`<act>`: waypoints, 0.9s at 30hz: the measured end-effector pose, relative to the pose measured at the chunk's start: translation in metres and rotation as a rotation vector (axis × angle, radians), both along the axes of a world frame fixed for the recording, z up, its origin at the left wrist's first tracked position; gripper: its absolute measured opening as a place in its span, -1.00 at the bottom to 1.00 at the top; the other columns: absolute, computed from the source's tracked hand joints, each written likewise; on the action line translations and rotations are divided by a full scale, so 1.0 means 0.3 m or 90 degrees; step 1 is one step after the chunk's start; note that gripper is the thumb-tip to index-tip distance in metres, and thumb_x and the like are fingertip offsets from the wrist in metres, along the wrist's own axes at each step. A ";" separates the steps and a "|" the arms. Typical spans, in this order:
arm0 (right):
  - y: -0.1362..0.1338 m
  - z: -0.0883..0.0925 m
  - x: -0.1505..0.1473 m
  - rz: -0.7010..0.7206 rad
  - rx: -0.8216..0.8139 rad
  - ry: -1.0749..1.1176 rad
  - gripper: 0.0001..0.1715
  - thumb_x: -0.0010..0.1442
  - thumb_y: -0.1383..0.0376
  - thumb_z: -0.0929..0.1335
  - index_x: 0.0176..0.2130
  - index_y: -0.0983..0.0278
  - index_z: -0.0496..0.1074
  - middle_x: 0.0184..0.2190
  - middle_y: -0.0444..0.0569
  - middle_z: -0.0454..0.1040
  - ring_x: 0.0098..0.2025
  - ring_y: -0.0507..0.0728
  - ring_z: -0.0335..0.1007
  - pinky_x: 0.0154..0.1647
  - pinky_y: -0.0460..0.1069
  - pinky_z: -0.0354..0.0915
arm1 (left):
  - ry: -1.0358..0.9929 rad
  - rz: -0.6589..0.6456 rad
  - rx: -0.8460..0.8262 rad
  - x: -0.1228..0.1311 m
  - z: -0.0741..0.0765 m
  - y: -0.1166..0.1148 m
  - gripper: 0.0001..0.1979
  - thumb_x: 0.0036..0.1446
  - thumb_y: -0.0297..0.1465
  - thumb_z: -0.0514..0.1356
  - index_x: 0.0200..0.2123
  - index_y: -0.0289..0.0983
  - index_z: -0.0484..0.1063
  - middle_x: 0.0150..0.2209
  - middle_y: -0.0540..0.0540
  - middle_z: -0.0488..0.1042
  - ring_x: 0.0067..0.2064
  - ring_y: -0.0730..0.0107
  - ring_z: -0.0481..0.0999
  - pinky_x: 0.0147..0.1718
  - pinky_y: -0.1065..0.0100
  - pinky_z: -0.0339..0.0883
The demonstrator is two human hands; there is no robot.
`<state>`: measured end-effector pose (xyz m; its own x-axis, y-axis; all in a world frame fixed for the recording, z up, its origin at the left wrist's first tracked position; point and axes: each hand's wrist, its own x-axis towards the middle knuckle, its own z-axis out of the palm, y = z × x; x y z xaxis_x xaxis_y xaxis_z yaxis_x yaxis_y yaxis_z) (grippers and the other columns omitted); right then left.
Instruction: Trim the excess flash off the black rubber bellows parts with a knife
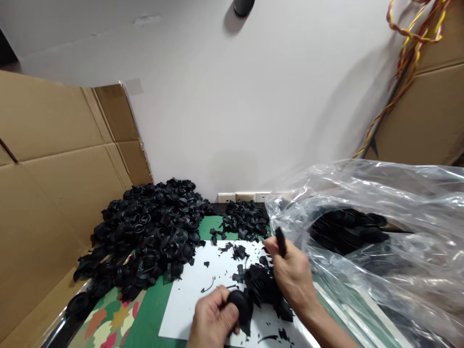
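Observation:
My left hand (pixel 213 316) is closed round a black ribbed rubber part (pixel 241 304) low in the view, over a white sheet (pixel 203 285). My right hand (pixel 293 273) is closed on a black tool handle (pixel 280 240) that sticks up past my fingers; its working end is hidden against the same rubber piece (pixel 263 285). Small black offcuts (pixel 239 251) lie scattered on the sheet around both hands.
A big heap of black rubber parts (pixel 152 232) fills the left of the green patterned table (pixel 112 321). A smaller scrap pile (pixel 246 220) sits by the wall. A clear plastic bag (pixel 380 232) with more parts lies at right. Cardboard (pixel 54 169) stands left.

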<state>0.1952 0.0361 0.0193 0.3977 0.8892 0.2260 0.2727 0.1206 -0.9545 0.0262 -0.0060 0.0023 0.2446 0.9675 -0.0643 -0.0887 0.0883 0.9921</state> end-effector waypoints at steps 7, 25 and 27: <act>-0.028 0.017 -0.014 0.110 0.039 0.082 -0.43 0.11 -0.14 0.18 -0.38 0.28 0.39 -0.53 -0.06 0.39 -0.54 0.09 0.28 -0.53 -0.02 0.24 | -0.062 0.061 -0.033 -0.056 -0.001 0.035 -0.66 -0.10 -0.13 0.28 -0.51 -0.34 0.41 -0.68 -0.02 0.39 -0.61 0.50 0.28 -0.60 0.48 0.11; -0.115 0.052 -0.059 0.348 -0.157 0.329 -0.50 -0.16 -0.08 0.43 -0.54 0.30 0.35 -0.83 -0.29 0.16 -0.74 -0.07 0.01 -0.68 -0.14 -0.06 | -0.308 0.013 -0.158 -0.057 -0.010 0.023 -0.66 -0.27 -0.38 0.42 -0.36 -0.31 0.45 -0.59 0.02 0.38 -0.59 0.56 0.36 -0.59 0.54 0.13; -0.124 0.046 -0.073 0.356 -0.141 0.353 -0.54 -0.14 -0.02 0.45 -0.46 0.32 0.39 -0.79 -0.25 0.24 -0.70 -0.04 0.11 -0.63 -0.12 0.04 | -0.319 0.005 -0.162 -0.056 -0.007 0.024 -0.68 -0.26 -0.40 0.42 -0.37 -0.30 0.44 -0.59 0.02 0.37 -0.56 0.53 0.38 -0.57 0.54 0.14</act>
<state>0.1734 -0.0010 0.0330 -0.1161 0.9902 -0.0780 -0.2901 -0.1089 -0.9508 0.0095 0.0011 0.0002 0.2980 0.9386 -0.1740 -0.5453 0.3170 0.7760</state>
